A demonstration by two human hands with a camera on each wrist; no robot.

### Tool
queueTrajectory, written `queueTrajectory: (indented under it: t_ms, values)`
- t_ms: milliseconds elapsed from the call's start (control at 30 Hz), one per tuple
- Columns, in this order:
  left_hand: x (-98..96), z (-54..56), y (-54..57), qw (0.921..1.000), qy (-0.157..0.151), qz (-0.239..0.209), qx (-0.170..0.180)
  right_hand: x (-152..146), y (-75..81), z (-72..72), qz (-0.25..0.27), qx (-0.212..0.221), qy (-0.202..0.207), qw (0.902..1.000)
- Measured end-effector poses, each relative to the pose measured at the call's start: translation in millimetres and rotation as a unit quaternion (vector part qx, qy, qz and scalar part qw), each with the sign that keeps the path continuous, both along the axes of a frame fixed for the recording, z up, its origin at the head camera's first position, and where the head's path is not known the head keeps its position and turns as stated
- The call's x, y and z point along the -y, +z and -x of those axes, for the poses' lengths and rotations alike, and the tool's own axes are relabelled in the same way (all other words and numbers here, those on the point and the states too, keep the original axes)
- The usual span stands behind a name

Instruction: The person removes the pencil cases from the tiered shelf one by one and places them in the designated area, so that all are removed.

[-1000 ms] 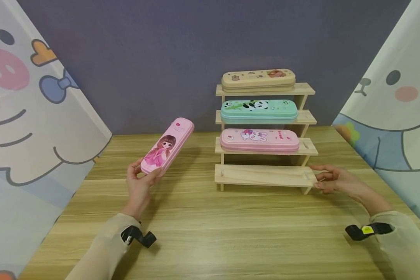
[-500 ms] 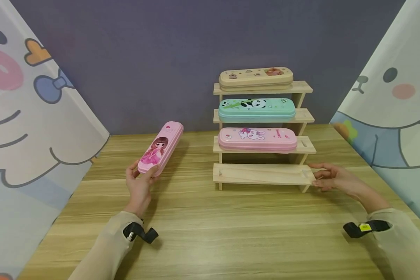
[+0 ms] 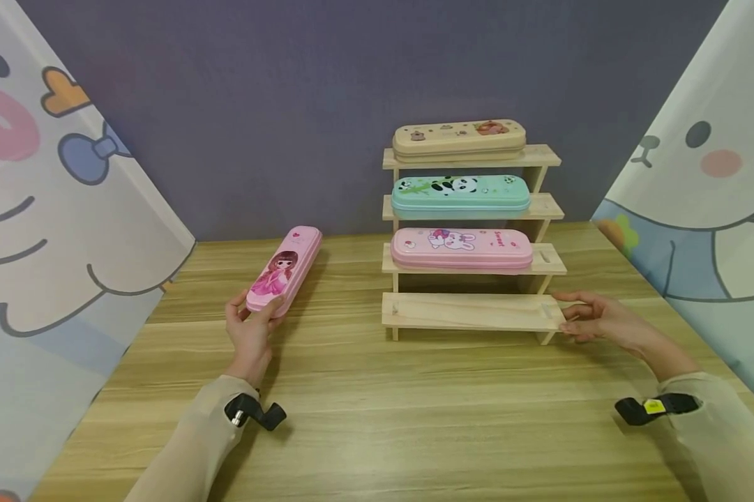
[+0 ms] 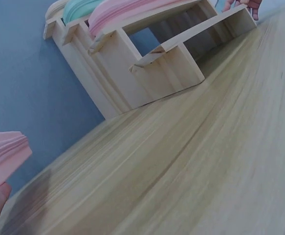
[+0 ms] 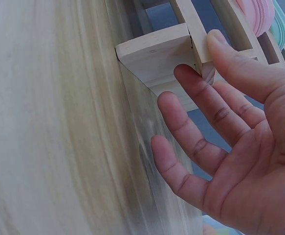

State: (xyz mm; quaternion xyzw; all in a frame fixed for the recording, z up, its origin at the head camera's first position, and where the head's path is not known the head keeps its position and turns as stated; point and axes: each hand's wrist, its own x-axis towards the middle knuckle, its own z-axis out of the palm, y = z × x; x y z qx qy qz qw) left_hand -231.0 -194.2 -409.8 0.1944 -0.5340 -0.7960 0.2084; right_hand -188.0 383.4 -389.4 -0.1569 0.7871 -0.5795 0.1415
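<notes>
My left hand (image 3: 249,341) grips the near end of a pink pencil case (image 3: 296,259) with a girl in a pink dress on its lid. In the left wrist view only a corner of this case (image 4: 8,156) shows, with a shadow on the table below; whether its far end touches the table I cannot tell. On the right stands a four-step wooden display rack (image 3: 471,312). My right hand (image 3: 612,329) pinches the right end of its lowest board, thumb on top and index finger underneath. The other fingers (image 5: 181,122) are spread off the wood.
On the rack's upper steps lie a pink bunny pencil case (image 3: 461,259), a turquoise panda one (image 3: 496,202) and a beige one (image 3: 446,148). The lowest board is bare. A dark wall (image 3: 257,125) stands behind the table (image 3: 414,418), with cartoon-printed panels (image 3: 100,230) at both sides.
The far end of the girl pencil case has dropped and swung slightly left in my left hand. My right hand keeps its pinch on the rack. The whole view has shifted a little.
</notes>
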Motion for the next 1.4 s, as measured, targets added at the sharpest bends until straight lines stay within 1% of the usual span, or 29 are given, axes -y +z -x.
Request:
queueTrajectory:
  t_ms: [100,367,433,467,567,667,733,800,1100,1400]
  values:
    - [-0.2,2.1,-2.3,1.0,0.003,0.008,0.004,-0.3,-0.2,-0.6,0.004,-0.001,0.004,1.0]
    - [-0.4,4.4,-9.4,0.9996,0.006,0.022,0.019,0.9,0.3,-0.7,-0.011,0.002,-0.004,0.9999]
    - [-0.2,4.9,-10.3,0.9992,0.002,0.032,0.026,0.7,0.4,-0.4,-0.01,0.002,-0.004,0.9999]
    - [-0.2,4.9,-10.1,0.9985,-0.001,0.045,0.033,0.7,0.5,-0.3,-0.009,0.002,-0.005,0.9999]
    - [1.4,5.1,-9.3,0.9942,-0.028,0.087,0.056,0.3,0.2,0.3,-0.008,0.003,-0.007,0.9999]
    - [3.4,5.2,-7.8,0.9851,-0.068,0.133,0.084,-0.6,-0.1,0.5,-0.009,0.004,-0.009,0.9999]
    - [4.7,5.1,-7.2,0.9796,-0.094,0.15,0.095,-1.4,-0.2,0.6,-0.012,0.004,-0.008,0.9999]
    - [5.6,5.2,-6.8,0.9754,-0.114,0.161,0.099,-1.9,-0.2,0.7,-0.014,0.006,-0.009,0.9998]
    - [5.4,5.3,-7.1,0.9642,-0.169,0.184,0.09,-0.7,1.4,0.2,-0.018,0.009,-0.022,0.9996]
    - [-4.2,1.1,-11.7,0.9605,-0.201,0.184,0.056,-0.5,1.2,-0.1,-0.016,0.009,-0.019,0.9996]
